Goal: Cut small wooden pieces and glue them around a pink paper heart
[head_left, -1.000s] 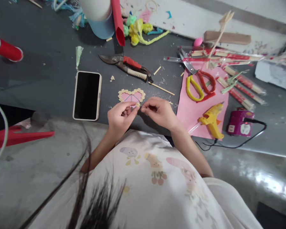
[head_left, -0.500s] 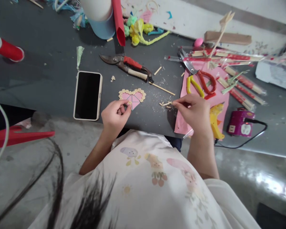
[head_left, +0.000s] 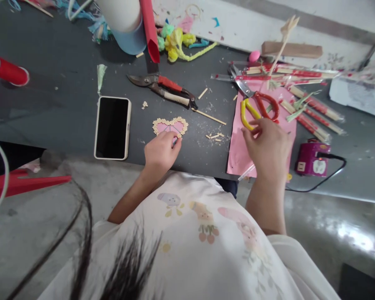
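Note:
A pink paper heart [head_left: 171,126] lies on the dark table, its upper edge lined with small pale slices of stick. My left hand [head_left: 162,152] is over its lower part and hides the tip. Thumb and forefinger are pinched together there; what they hold is too small to make out. My right hand [head_left: 267,143] is above a pink sheet [head_left: 236,156], close to the yellow handle loop of the scissors [head_left: 258,108]. Its thumb and forefinger are apart, and the other fingers are hidden. It covers most of a yellow glue gun [head_left: 289,177]. Short stick pieces [head_left: 215,136] lie between the hands.
Pruning shears [head_left: 168,89] and a thin stick [head_left: 209,116] lie beyond the heart. A phone [head_left: 112,128] is at left, with a small pile of slices [head_left: 144,105] beside it. Wrapped chopsticks [head_left: 318,106] and a purple power box [head_left: 312,159] with a cable are at right.
My right hand has left the stick pieces and moved right, over the glue gun and near the scissors. My left hand has shifted right, covering more of the heart. The view has shifted slightly.

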### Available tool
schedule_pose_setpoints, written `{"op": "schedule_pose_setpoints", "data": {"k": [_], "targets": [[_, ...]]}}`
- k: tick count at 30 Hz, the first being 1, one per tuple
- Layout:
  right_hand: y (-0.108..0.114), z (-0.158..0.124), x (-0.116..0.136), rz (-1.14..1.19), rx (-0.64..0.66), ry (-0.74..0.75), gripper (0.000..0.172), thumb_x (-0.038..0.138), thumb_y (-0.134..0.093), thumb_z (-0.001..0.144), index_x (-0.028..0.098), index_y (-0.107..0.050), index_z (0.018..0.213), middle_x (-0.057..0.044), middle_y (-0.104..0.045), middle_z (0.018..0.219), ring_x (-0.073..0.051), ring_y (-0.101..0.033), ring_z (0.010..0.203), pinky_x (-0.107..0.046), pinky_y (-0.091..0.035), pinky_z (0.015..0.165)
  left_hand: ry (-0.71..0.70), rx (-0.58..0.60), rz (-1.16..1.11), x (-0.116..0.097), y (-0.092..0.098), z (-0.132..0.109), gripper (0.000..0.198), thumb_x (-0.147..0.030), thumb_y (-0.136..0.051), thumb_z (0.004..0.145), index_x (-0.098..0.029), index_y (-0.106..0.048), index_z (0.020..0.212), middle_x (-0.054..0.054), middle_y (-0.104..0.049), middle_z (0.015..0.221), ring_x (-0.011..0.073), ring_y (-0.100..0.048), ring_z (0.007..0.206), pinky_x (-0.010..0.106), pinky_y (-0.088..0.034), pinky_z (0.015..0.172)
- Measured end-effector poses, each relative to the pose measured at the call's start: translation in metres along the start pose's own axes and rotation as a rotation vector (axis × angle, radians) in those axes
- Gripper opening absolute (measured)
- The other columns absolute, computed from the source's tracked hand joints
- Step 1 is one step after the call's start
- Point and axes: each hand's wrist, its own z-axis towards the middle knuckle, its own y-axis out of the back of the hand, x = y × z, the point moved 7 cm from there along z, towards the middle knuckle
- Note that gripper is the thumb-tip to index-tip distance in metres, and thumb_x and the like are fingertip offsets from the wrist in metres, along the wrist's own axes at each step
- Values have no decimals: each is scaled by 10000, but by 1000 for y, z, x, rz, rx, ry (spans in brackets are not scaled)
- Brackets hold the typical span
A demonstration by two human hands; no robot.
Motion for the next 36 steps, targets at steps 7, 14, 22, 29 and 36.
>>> {"op": "schedule_pose_setpoints", "data": {"k": [7, 14, 22, 29, 36], "targets": [[-18, -8, 48, 171, 40, 271, 250, 327, -518, 932, 215, -635, 1122, -60, -658, 764, -253, -605, 767, -360, -429, 689, -40, -48, 19, -2, 1, -1, 135, -341, -628, 876, -238, -709, 907, 12, -671, 748, 183, -612, 725, 289, -340, 602], [-47, -24, 110, 255, 308, 630, 335, 180, -451, 939, 230, -691, 1166, -79, -633, 848, -238, -574, 825, -327, -411, 714, -58, -44, 8, 1, 1, 0, 188, -383, -613, 894, -235, -710, 956, 22, -686, 777, 187, -616, 735, 288, -354, 615], [-64, -24, 114, 284, 355, 644, 357, 174, -445, 941, 231, -708, 1174, -72, -598, 837, -224, -540, 823, -312, -390, 727, -64, -39, 1, 2, 0, 1, 185, -398, -612, 901, -238, -701, 924, 24, -712, 826, 190, -633, 755, 286, -366, 621], [-64, -23, 114, 300, 363, 647, 361, 179, -442, 942, 224, -712, 1178, -70, -589, 823, -221, -539, 815, -313, -394, 733, -47, -20, 11, 1, -1, 2, 160, -377, -629, 893, -236, -696, 925, 25, -718, 845, 190, -637, 753, 295, -367, 624], [-64, -24, 115, 264, 346, 672, 368, 182, -428, 947, 228, -712, 1175, -82, -595, 835, -230, -528, 813, -326, -394, 727, -37, -24, -29, 1, -1, 2, 117, -347, -644, 882, -252, -697, 927, 29, -727, 882, 201, -634, 779, 294, -371, 626]]}}
